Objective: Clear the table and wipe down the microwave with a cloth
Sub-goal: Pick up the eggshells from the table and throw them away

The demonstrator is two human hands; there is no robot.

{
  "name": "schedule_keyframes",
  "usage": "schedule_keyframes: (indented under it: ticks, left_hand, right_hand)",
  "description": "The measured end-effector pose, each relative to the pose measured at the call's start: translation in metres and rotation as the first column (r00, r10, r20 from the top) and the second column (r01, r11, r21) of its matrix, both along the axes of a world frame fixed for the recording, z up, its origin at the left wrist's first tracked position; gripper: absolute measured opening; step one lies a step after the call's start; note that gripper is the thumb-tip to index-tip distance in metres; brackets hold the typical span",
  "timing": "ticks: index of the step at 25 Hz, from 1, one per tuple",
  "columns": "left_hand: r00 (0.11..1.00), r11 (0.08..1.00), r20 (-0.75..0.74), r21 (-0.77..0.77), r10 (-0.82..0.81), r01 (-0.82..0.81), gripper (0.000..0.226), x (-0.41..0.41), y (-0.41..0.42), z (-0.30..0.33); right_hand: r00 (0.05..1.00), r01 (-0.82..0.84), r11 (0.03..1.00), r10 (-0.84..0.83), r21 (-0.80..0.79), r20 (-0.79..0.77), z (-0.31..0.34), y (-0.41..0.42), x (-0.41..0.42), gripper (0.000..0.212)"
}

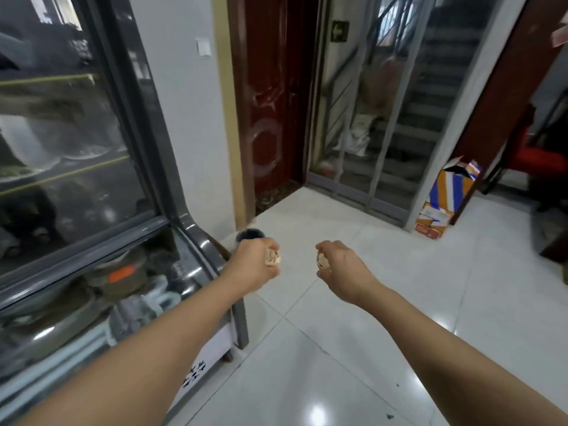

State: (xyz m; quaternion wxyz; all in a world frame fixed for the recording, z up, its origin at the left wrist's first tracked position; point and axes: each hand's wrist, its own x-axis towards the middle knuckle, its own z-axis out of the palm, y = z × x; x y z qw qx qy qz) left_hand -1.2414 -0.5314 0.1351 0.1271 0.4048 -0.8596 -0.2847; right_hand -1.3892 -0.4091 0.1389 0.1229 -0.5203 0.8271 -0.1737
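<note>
Both my arms reach forward over a white tiled floor [353,348]. My left hand [255,261] is closed on a small pale, crumpled scrap [273,258] that shows between the fingers. My right hand [339,265] is closed on a similar pale, rounded scrap [322,260]. What the scraps are is too blurred to tell. A dark round bin [250,233] sits on the floor just beyond my left hand, half hidden by it. No table, microwave or cloth is in view.
A glass-fronted display cabinet [92,210] with dishes inside fills the left. A dark red door [270,96] stands ahead, with glass panels [384,118] and stairs behind them. An orange, blue and white carton [445,198] leans at the right.
</note>
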Motion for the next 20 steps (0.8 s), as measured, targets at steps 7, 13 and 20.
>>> schedule_keyframes:
  ticks: [7, 13, 20]
  left_hand:
    - [0.997, 0.995, 0.038, -0.078, -0.063, 0.066, 0.041, -0.145, -0.055, 0.011]
    - [0.999, 0.994, -0.001, -0.096, 0.05, -0.05, 0.044, -0.271, -0.09, 0.006]
    - [0.977, 0.975, 0.038, -0.08, 0.212, -0.209, 0.043, -0.374, -0.126, -0.001]
  right_hand:
    - [0.998, 0.046, 0.998, -0.045, -0.033, 0.033, 0.005, -0.05, -0.139, 0.048]
    - [0.998, -0.055, 0.998, 0.054, -0.04, -0.007, 0.004, -0.098, -0.272, 0.045]
    - [0.979, -0.204, 0.979, 0.204, 0.004, -0.004, 0.007, -0.155, -0.394, 0.045]
